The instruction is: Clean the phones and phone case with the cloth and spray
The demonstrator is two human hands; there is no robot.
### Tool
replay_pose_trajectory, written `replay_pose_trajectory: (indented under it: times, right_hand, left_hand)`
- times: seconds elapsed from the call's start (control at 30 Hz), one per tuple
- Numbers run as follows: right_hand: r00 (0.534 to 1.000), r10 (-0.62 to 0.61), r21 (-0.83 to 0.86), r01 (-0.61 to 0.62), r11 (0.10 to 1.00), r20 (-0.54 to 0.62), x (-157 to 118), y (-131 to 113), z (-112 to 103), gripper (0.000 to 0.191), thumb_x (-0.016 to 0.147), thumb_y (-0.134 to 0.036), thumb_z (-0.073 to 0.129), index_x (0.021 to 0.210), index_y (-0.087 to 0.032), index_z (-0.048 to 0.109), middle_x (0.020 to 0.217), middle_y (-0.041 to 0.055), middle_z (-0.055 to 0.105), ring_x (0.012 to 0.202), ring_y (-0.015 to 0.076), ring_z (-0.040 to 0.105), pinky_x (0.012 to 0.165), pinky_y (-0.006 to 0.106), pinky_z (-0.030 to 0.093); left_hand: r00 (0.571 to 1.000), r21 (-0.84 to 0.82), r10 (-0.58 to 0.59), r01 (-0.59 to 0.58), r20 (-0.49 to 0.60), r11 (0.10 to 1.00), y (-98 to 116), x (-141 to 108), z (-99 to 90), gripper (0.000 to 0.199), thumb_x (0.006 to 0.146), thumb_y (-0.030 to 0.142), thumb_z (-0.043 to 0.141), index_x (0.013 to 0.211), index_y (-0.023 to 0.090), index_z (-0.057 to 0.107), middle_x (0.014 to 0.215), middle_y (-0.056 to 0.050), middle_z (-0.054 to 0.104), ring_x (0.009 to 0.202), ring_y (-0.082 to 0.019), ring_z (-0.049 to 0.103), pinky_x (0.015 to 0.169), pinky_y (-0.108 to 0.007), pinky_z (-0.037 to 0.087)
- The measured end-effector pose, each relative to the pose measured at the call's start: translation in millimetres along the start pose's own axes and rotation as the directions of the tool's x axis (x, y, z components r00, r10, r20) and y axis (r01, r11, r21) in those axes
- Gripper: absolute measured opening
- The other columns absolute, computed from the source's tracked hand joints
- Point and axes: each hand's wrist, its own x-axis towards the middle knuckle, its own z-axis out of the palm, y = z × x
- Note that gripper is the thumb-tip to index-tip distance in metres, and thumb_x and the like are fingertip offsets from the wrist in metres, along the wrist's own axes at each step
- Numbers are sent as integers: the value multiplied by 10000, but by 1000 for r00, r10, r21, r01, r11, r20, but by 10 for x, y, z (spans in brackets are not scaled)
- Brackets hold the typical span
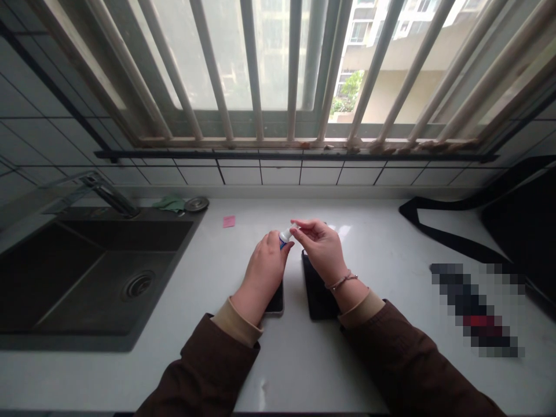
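Note:
My left hand (266, 263) is wrapped around a small white bottle (285, 236) with a blue label, which tilts up to the right. At the bottle's narrow top, the thumb and fingertips of my right hand (320, 240) are pinched together on its clear-looking cap (295, 227). Both hands are above the white counter. Beneath my right hand and wrist lies a flat black device (319, 295) like a phone or small tablet. A second dark device (275, 304) with a pale edge is mostly hidden under my left wrist.
A dark sink (143, 324) with a chrome faucet (108, 194) is on the left. A green cloth (170, 202) and metal strainer (196, 204) lie behind it. A pink sticky note (229, 221) is nearby. A black strapped bag (521, 214) and a blurred-out item (473, 310) lie right.

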Motion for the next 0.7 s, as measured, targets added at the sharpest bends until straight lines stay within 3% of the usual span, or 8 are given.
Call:
replay_pose_trajectory:
  times: [0.23, 0.4, 0.5, 0.57, 0.7]
  right_hand:
    - [995, -95, 8, 95, 995, -20, -15, -21, 21, 245, 873, -412, 866, 953, -215, 745, 1063, 92, 812, 998, 245, 799, 909, 401, 672]
    - [989, -147, -62, 149, 987, 34, -19, -69, 4, 250, 898, -434, 835, 980, -218, 737, 1092, 86, 804, 998, 237, 797, 888, 385, 683]
    - [971, -210, -197, 230, 953, 118, -22, -165, -50, 304, 968, -453, 749, 1187, -242, 737, 1155, 74, 792, 990, 215, 782, 898, 372, 668]
    - [962, -250, -338, 271, 901, 106, 1, -213, -123, 319, 1034, -459, 642, 1270, -258, 713, 1186, 72, 780, 1009, 215, 761, 921, 371, 642]
    - [963, -268, -682, 219, 698, 35, 133, -169, -352, 318, 1088, -415, 493, 1177, -215, 723, 1140, 110, 766, 1013, 264, 708, 969, 420, 571]
  left_hand:
    - [997, -16, 59, -59, 41, 998, -60, 26, 11, 229, 1104, 423, 492, 1097, 196, 522, 968, -100, 687, 861, -278, 694, 754, -367, 530]
    - [997, -161, 42, -32, 61, 986, -93, 61, -10, 236, 1108, 445, 471, 1097, 215, 526, 982, -92, 681, 886, -279, 690, 790, -387, 541]
    - [999, -315, 13, -3, 31, 949, -112, 101, -8, 244, 1111, 437, 446, 1148, 210, 528, 1082, -117, 675, 1010, -278, 685, 882, -409, 554]
    - [1000, -367, -5, -4, -24, 930, -151, 130, 6, 224, 1102, 375, 452, 1224, 196, 510, 1191, -151, 656, 1123, -280, 663, 963, -427, 544]
    - [985, -359, -148, 107, -87, 927, -295, 186, 23, 229, 1053, 265, 505, 1271, 208, 462, 1230, -165, 679, 1134, -286, 689, 972, -431, 544]
